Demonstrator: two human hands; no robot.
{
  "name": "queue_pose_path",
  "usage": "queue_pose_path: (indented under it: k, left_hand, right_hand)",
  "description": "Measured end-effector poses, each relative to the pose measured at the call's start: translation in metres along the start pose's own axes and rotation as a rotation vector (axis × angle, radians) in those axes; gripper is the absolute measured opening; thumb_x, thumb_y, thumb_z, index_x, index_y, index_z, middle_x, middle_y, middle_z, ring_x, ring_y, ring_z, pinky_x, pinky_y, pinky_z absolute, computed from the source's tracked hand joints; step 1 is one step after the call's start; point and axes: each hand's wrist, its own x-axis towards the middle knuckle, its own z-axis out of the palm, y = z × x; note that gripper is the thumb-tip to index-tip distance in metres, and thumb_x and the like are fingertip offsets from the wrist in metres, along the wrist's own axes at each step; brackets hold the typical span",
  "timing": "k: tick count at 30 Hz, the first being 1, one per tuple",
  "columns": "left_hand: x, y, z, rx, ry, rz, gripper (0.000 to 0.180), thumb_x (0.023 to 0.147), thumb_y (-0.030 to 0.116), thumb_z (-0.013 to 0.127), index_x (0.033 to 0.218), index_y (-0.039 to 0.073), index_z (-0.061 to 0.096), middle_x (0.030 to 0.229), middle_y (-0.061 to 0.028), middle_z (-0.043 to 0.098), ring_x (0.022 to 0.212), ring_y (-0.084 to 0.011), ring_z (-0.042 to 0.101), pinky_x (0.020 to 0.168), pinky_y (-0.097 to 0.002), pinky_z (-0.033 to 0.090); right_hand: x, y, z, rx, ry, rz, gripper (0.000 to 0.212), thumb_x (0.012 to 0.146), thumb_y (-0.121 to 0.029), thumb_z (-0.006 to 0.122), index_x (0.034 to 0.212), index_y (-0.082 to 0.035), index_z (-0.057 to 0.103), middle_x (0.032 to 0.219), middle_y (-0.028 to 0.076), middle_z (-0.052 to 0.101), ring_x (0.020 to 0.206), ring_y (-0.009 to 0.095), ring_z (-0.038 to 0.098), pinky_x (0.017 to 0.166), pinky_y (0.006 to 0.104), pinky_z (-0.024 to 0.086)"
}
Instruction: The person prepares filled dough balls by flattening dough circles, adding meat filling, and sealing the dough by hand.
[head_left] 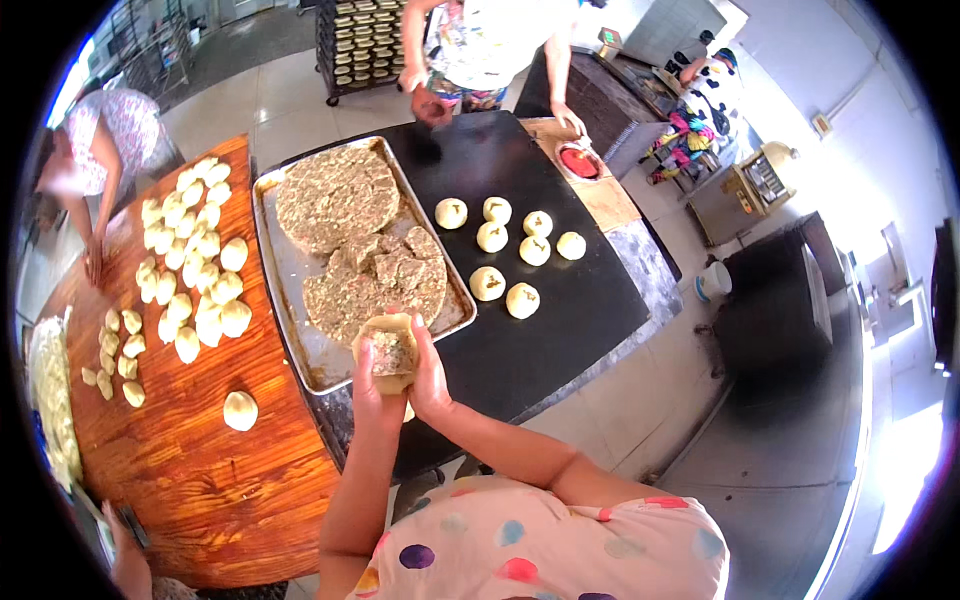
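Observation:
Just past the near edge of the tray, a round dough wrapper (pixel 394 384) sits cupped between my hands, with crumbly speckled filling (pixel 392 352) in its middle. My left hand (pixel 368 395) curves round its left side. Closed against the other side is my right hand (pixel 430 385), its thumb and fingers partly hidden. Beyond them lies a metal baking tray (pixel 290 318) bearing two big mounds of brown filling (pixel 338 195). Several pale round buns (pixel 487 284), some with filling showing on top, rest on the black tabletop (pixel 570 325) to the right.
Many dough pieces (pixel 208 275) and a single dough ball (pixel 240 410) lie on the wooden table (pixel 230 500) at left. Across the black table, a person (pixel 490 45) touches a bowl of red paste (pixel 580 162). Another person (pixel 115 140) works at far left; a tray rack (pixel 358 45) stands behind.

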Motion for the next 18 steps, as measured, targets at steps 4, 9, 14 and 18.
queue_pose_path:
  k: [4,9,14,18]
  left_hand:
    - [-0.002,-0.012,0.011,0.067,-0.016,0.006,0.048,0.099,0.033,0.056,0.136,0.005,0.046,0.131,-0.0085,0.054,0.121,-0.0220,0.054,0.105,-0.0373,0.044]
    - [-0.009,-0.015,0.022,0.145,0.015,-0.015,0.044,0.098,0.026,0.058,0.135,0.006,0.046,0.130,-0.0078,0.055,0.121,-0.0208,0.054,0.104,-0.0357,0.045]
    - [-0.011,-0.012,0.023,0.094,-0.010,-0.041,0.039,0.098,0.017,0.059,0.134,0.009,0.046,0.127,-0.0065,0.054,0.119,-0.0195,0.055,0.102,-0.0344,0.046]
    - [-0.009,-0.014,0.020,0.090,-0.011,-0.056,0.041,0.097,0.019,0.060,0.134,0.009,0.045,0.128,-0.0062,0.053,0.119,-0.0190,0.054,0.103,-0.0339,0.046]
  right_hand:
    - [-0.006,-0.008,0.002,-0.141,0.139,-0.089,0.035,0.100,-0.030,0.053,0.124,-0.005,0.058,0.113,0.007,0.062,0.105,0.016,0.059,0.094,0.0301,0.046]
    - [-0.006,-0.014,-0.006,-0.128,0.142,-0.242,0.022,0.098,-0.012,0.055,0.116,-0.001,0.060,0.109,0.009,0.065,0.097,0.017,0.064,0.084,0.0289,0.053]
    - [-0.005,-0.010,-0.009,-0.109,0.130,-0.318,0.018,0.097,-0.005,0.052,0.109,0.000,0.064,0.107,0.009,0.066,0.096,0.016,0.064,0.085,0.0279,0.053]
    - [-0.003,-0.007,-0.014,-0.150,0.125,-0.341,0.018,0.097,-0.004,0.052,0.108,-0.002,0.066,0.105,0.007,0.067,0.095,0.013,0.063,0.085,0.0261,0.051]
